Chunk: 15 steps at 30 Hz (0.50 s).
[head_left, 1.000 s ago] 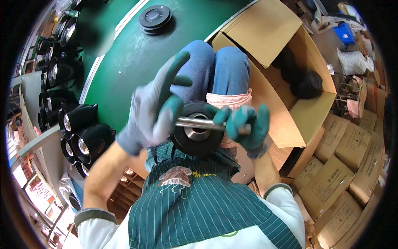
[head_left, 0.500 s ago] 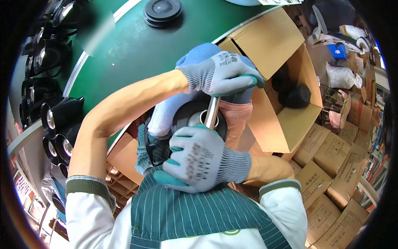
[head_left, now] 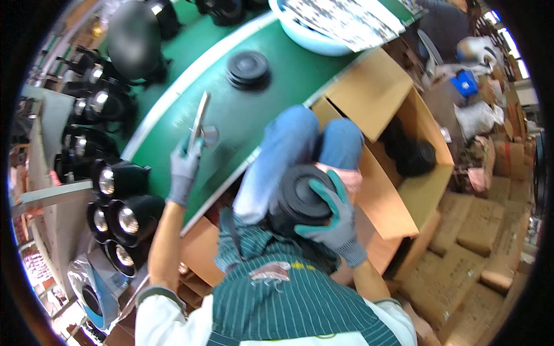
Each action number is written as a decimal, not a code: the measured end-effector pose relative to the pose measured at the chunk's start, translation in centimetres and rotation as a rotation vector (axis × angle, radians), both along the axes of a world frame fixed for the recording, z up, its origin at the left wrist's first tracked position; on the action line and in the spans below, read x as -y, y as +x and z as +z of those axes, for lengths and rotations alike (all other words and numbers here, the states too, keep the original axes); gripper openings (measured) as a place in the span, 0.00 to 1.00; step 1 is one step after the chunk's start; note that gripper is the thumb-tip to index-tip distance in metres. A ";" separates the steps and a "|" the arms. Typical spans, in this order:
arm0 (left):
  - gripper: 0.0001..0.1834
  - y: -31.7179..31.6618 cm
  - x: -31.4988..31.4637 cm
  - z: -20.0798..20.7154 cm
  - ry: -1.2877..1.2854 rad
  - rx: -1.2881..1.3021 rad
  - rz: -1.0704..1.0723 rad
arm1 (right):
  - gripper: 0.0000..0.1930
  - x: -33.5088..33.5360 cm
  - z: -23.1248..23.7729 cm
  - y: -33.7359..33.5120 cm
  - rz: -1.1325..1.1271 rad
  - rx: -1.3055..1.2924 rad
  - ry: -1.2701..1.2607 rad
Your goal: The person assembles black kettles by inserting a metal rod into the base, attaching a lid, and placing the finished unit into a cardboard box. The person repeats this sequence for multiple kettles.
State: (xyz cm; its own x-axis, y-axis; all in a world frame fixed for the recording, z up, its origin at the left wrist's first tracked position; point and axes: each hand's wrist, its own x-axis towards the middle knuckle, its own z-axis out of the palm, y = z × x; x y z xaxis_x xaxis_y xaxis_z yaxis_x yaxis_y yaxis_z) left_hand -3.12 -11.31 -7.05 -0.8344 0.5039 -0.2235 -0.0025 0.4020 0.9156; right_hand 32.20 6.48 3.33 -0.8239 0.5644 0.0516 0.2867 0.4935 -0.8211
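My left hand (head_left: 186, 170), in a grey glove with green fingertips, reaches over the green table at the left. Its fingers are closed on the lower end of a metal bar-shaped tool (head_left: 201, 114). Next to the tool is a small, dull grey round shape (head_left: 211, 135), too blurred to make out. My right hand (head_left: 337, 218), gloved alike, wraps its thumb and fingers round a black round lamp housing (head_left: 300, 199) in my lap. A flat disc with a raised centre faces up on it. The underside of the housing is hidden.
Two stacked black discs (head_left: 248, 69) lie on the green table (head_left: 231, 115). A light blue basin (head_left: 311, 40) stands farther back. Black lamps (head_left: 133, 216) line the left side. An open carton (head_left: 407, 202) with black parts stands at the right, near stacked boxes (head_left: 424, 274).
Both hands have left the lap-centred grip on the metal bar. My left hand has carried it left over the table; my right hand has moved onto the black housing. The view has shifted.
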 end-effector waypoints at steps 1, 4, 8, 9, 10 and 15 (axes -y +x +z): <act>0.27 -1.1 2.0 -2.9 -0.065 -0.320 0.005 | 0.48 0.0 0.5 -0.3 0.003 -0.031 -0.007; 0.36 -0.7 3.2 -3.2 -0.501 -0.468 -0.005 | 0.47 -1.3 3.6 -1.6 0.060 -0.218 0.026; 0.39 1.7 2.7 1.5 -0.382 -0.802 -0.031 | 0.46 -4.0 6.9 -4.5 -0.280 -0.572 -0.412; 0.41 2.5 2.1 3.9 -0.200 -0.959 -0.083 | 0.40 -5.8 6.8 -5.4 -0.311 -0.578 -0.376; 0.41 3.0 2.3 5.0 0.030 -1.030 -0.238 | 0.36 -7.1 5.4 -6.6 -0.316 -0.645 -0.622; 0.36 3.7 -3.4 8.5 0.501 -1.014 -0.325 | 0.35 -8.8 -1.0 -16.0 -0.203 -0.509 -1.181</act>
State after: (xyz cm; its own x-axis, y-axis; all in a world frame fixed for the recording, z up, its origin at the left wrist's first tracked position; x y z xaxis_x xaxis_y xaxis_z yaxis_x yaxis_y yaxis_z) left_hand 0.56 -7.89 1.49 -0.3326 0.5686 0.7524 0.8544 -0.1560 0.4956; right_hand 16.15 15.27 2.31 -0.7541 0.5945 -0.2792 -0.1994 -0.6123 -0.7650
